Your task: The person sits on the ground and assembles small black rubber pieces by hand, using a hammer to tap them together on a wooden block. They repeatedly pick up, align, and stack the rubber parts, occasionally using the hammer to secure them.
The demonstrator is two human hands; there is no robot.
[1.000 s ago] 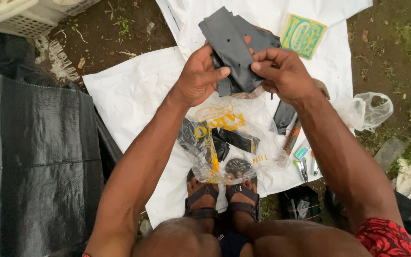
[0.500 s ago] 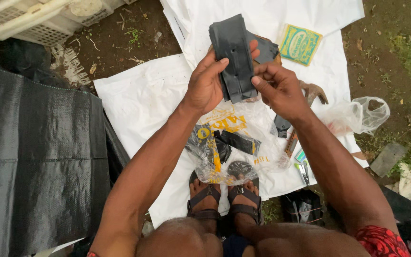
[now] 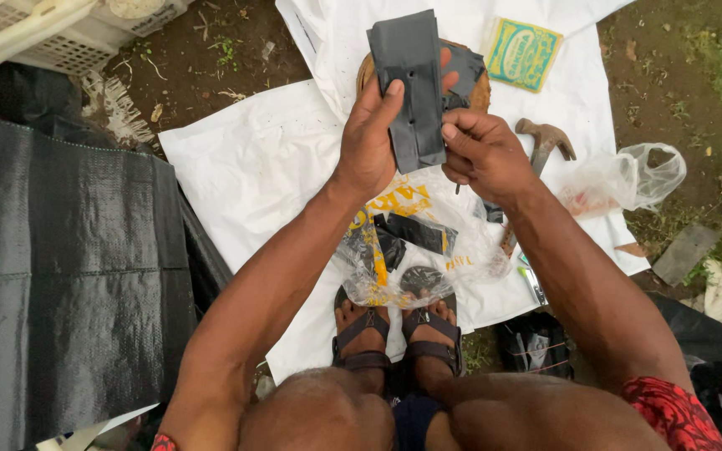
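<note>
I hold a flat dark grey strip of rubber-like sheet (image 3: 411, 83) upright in front of me. My left hand (image 3: 369, 138) grips its left edge, fingers up along the strip. My right hand (image 3: 482, 154) pinches its lower right edge. A second dark piece (image 3: 464, 67) shows behind it, over a round wooden block (image 3: 480, 93). Below my hands lies a clear plastic bag with yellow print (image 3: 403, 242) holding black pieces, resting by my sandalled feet (image 3: 394, 334).
White sheets (image 3: 252, 167) cover the soil. A hammer (image 3: 545, 142) lies right of my hands, a green and yellow packet (image 3: 522, 54) farther up, a clear bag (image 3: 628, 179) to the right. Black woven sheeting (image 3: 52, 276) fills the left, a white crate (image 3: 52, 29) the top left.
The dark piece was spread wide between my hands; now it stands as a narrow upright strip, and my hands have drawn closer together on it.
</note>
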